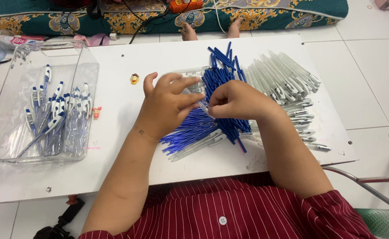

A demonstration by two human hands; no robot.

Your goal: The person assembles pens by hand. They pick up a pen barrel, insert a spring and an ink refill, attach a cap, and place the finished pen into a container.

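White board (pixel 168 163) fills most of the view as a low work surface on the tiled floor, with a patterned green cushion (pixel 265 13) beyond its far edge. On the board's left end stands a clear plastic bin (pixel 9 132) holding assembled pens (pixel 55 117), white and blue, lying loosely against one another. Right of centre spreads a pile of clear pen barrels (pixel 287 82), fanned out and running close to the board's right side. Between that pile and the hands lies a heap of blue refills (pixel 221 73), crossing each other at many angles and partly over a small clear tray whose outline is hard to follow.

Both hands meet above the refill heap. The left hand (pixel 165 108) has thumb and forefingers pinched toward the right hand (pixel 236 101), which is curled closed; between them shows a slim clear pen barrel (pixel 203 108), gripped at both ends. Whether a refill is already inside it cannot be told.

Smallest things are two tiny figurines on the board, one (pixel 134 79) beyond the left hand and one (pixel 97 112) beside the bin.

Judging from the layout, the risk is a forearm brushing the loose refills or barrels and rolling them off the near or right edge; a slim barrel pinched this finely could also slip and drop into the heap.
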